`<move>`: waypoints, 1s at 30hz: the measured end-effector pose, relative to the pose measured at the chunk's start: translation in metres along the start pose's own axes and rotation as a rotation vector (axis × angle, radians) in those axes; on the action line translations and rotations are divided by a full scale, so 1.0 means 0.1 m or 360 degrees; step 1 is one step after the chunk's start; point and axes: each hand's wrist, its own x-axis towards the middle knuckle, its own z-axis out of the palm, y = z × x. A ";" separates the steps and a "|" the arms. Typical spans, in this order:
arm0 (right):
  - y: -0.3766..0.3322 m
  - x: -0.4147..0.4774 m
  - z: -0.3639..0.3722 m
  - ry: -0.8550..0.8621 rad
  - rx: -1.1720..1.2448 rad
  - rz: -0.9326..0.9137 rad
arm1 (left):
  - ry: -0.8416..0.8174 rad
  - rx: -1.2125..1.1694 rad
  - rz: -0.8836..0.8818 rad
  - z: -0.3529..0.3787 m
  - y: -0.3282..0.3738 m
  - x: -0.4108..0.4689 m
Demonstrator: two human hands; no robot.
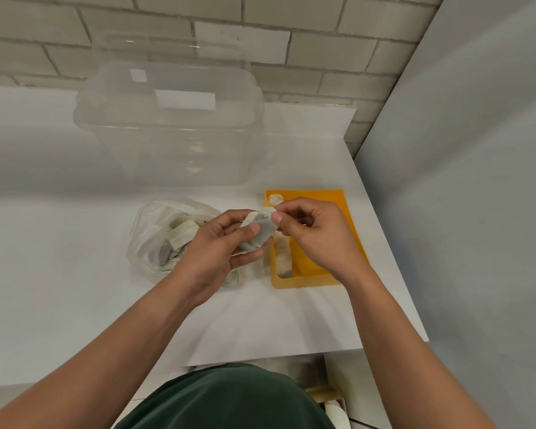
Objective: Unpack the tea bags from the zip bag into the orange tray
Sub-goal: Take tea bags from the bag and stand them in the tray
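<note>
L hand (217, 252) grips soft pale tea bag (260, 232), R hand (319, 233) pinches its top, betw. crinkly zip bag (150, 239) & orange tray (307, 281).

Clear plastic box (174, 134) is showing gloss; crinkled translucent plastic zip bag (146, 243) is glinting; rectangular orange plastic tray (331, 199) is looking matt; pale paper tea bag (262, 232) is looking fibrous.

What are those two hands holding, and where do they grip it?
One pale paper tea bag: the left hand holds its lower body, the right hand pinches its top edge.
</note>
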 end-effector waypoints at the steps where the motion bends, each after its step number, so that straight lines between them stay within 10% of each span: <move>1: 0.00 0.00 -0.02 0.0016 -0.0029 -0.0007 | -0.0013 -0.0013 -0.0005 0.00 -0.01 0.00; 17: 0.26 -0.07 -0.42 0.0159 -0.0165 0.0010 | 0.0120 -0.0181 0.0057 0.05 -0.05 0.05; 30: 0.67 -0.05 -0.17 -0.0523 -0.0665 0.0241 | 0.0215 0.0042 0.0223 0.04 -0.07 0.01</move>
